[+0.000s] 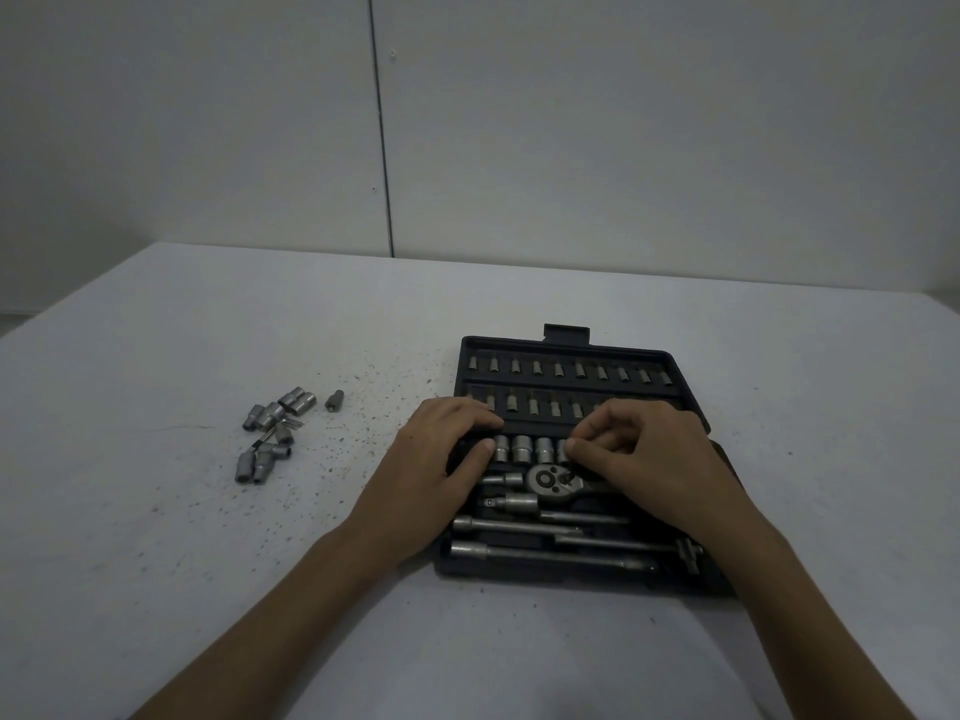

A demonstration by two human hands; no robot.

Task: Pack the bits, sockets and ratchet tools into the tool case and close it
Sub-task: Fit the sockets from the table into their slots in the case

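A black tool case (571, 345) lies open on the white table, right of centre. Its far half holds two rows of bit sockets (558, 368). The near half holds a row of sockets (522, 449), a ratchet head (545, 479) and several extension bars (519, 550). My left hand (441, 459) rests with curled fingers on the case's left edge, thumb beside the socket row. My right hand (649, 459) pinches a socket (563, 449) at the row's right end with thumb and fingertips. Loose sockets (270, 433) lie in a pile at the left.
One single small socket (335, 400) stands apart, right of the loose pile. Dark specks litter the table (156, 537) between the pile and the case. A grey wall rises behind the table's far edge.
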